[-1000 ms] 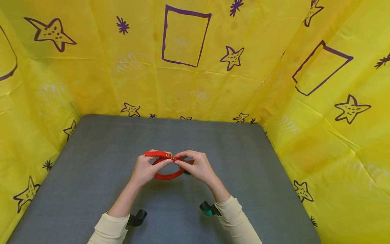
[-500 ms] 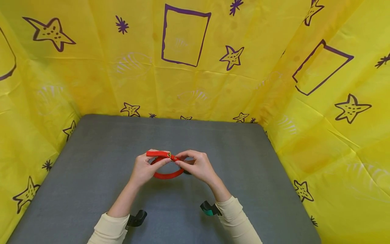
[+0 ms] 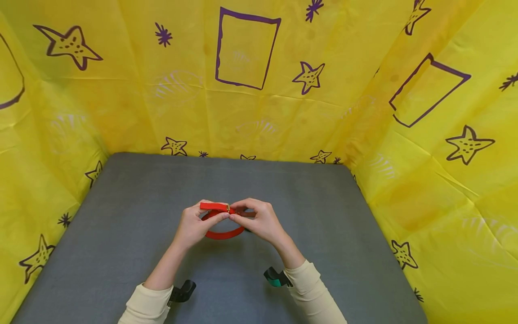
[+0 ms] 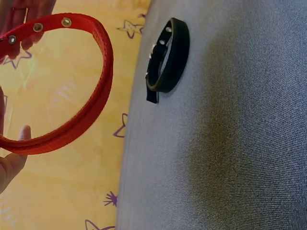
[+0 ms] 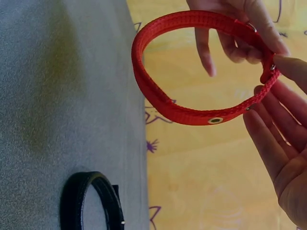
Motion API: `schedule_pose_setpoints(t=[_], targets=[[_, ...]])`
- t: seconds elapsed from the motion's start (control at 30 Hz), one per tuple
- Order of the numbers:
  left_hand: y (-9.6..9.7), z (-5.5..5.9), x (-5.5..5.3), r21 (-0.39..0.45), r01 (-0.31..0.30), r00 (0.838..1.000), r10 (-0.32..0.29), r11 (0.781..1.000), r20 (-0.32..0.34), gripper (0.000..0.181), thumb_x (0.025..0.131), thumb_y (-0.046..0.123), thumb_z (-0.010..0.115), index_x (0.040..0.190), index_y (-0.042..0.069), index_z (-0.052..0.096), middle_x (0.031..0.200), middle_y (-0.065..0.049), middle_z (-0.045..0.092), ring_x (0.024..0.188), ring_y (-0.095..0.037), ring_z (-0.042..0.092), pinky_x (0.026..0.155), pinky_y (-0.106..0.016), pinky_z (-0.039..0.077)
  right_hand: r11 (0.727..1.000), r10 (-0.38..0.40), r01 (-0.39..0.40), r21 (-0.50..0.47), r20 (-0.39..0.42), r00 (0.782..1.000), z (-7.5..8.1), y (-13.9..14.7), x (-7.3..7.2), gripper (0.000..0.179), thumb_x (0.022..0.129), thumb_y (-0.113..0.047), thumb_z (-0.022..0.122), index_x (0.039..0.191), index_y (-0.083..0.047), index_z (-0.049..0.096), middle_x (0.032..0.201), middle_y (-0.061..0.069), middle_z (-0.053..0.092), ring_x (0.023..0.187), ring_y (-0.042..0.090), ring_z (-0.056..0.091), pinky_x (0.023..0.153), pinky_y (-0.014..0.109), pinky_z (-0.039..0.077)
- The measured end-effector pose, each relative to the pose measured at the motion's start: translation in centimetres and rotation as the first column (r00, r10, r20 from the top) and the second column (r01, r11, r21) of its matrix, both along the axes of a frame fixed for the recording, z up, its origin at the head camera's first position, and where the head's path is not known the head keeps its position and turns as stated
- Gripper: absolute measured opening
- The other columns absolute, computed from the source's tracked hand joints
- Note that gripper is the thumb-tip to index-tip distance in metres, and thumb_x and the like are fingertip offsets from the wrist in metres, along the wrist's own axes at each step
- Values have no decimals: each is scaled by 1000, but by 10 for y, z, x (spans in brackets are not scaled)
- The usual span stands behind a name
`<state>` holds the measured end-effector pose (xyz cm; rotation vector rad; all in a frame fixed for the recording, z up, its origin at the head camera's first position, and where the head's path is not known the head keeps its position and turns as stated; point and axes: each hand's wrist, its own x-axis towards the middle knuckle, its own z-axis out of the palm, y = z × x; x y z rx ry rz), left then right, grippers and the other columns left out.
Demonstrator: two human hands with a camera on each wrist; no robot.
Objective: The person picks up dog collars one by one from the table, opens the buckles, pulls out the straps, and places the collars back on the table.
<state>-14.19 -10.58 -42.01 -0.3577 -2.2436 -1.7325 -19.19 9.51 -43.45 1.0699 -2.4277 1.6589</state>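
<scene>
A red collar (image 3: 224, 235) with metal eyelets and a small buckle (image 3: 228, 208) is held up above the table, bent into a ring. My left hand (image 3: 192, 226) grips it left of the buckle, thumb in front, and a flat strap end sticks out over the fingers. From the other side my right hand (image 3: 261, 220) pinches the band close by the buckle, fingertips almost meeting the left thumb. In the right wrist view, the collar's ring (image 5: 160, 105) hangs in a wide loop from the fingers. My fingers partly hide the buckle.
A black collar (image 4: 181, 57) with metal eyelets stands on its edge on the grey table (image 3: 162, 180), mostly hidden behind my right hand in the head view. Yellow cloth walls (image 3: 251, 117) with starfish drawings enclose the table at the back and sides.
The strap end over my left fingers has shifted slightly right, and its eyelet left of the buckle no longer shows. My right fingertips have come closer to the buckle. Both hands keep hold.
</scene>
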Motion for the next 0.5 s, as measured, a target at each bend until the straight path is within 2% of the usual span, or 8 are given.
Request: schedule_pose_setpoints(t=[0.13, 0.3, 0.5], targets=[[0, -1, 0, 7, 7, 1000, -8, 1000, 1, 20, 78, 2, 80, 96, -1, 73, 91, -10, 69, 79, -9, 66, 72, -26, 56, 1000, -13, 13, 19, -11, 1000, 1, -1, 0, 21, 84, -15, 77, 105, -11, 74, 100, -1, 71, 87, 12, 67, 77, 27, 56], [-1, -1, 0, 28, 9, 1000, -10, 1000, 9, 21, 77, 2, 81, 97, -1, 73, 91, -11, 71, 79, -8, 67, 72, -27, 56, 999, -25, 26, 40, -21, 999, 3, -2, 1, 22, 83, -6, 77, 104, -3, 73, 98, 8, 71, 86, 19, 68, 76, 24, 56], [-1, -1, 0, 29, 13, 1000, -14, 1000, 15, 22, 77, 2, 81, 98, -2, 73, 91, -11, 71, 79, -9, 67, 72, -27, 56, 999, -21, 22, 44, -38, 999, 33, -5, 17, 18, 83, 0, 75, 101, 3, 72, 96, 14, 71, 86, 20, 68, 75, 23, 56]])
